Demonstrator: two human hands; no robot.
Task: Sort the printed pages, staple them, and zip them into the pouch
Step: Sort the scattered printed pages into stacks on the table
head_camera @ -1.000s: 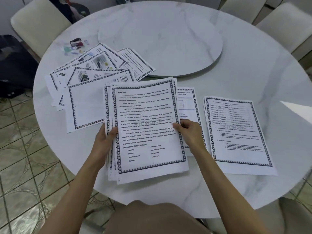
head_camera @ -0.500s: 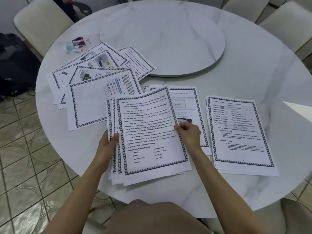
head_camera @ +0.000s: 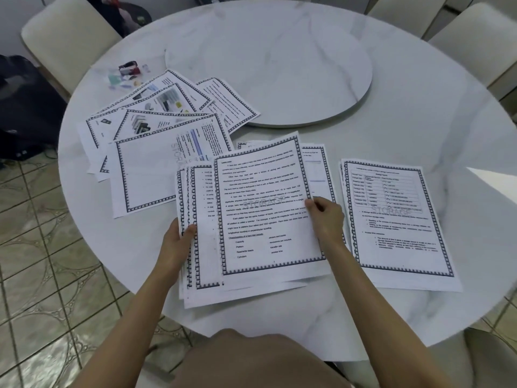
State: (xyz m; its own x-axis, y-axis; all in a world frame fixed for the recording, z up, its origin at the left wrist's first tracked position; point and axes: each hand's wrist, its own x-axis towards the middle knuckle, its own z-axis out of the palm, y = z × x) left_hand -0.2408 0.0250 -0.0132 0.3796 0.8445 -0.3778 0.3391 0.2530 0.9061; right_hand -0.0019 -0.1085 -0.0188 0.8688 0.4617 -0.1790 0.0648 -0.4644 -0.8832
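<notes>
The left hand [head_camera: 179, 239] grips the fanned stack of pages [head_camera: 201, 247] at its left edge, steadying it, while the right hand [head_camera: 326, 217] pinches the top sheet [head_camera: 265, 208], probably to sort it onto the counter [head_camera: 391, 107]. A faint "STORAGE" watermark is readable; no pouch is recognisable.

hands [head_camera: 179, 242]: 2 | paper piles [head_camera: 397, 219]: 4 | chairs [head_camera: 70, 37]: 4 | turntable [head_camera: 268, 60]: 1
</notes>
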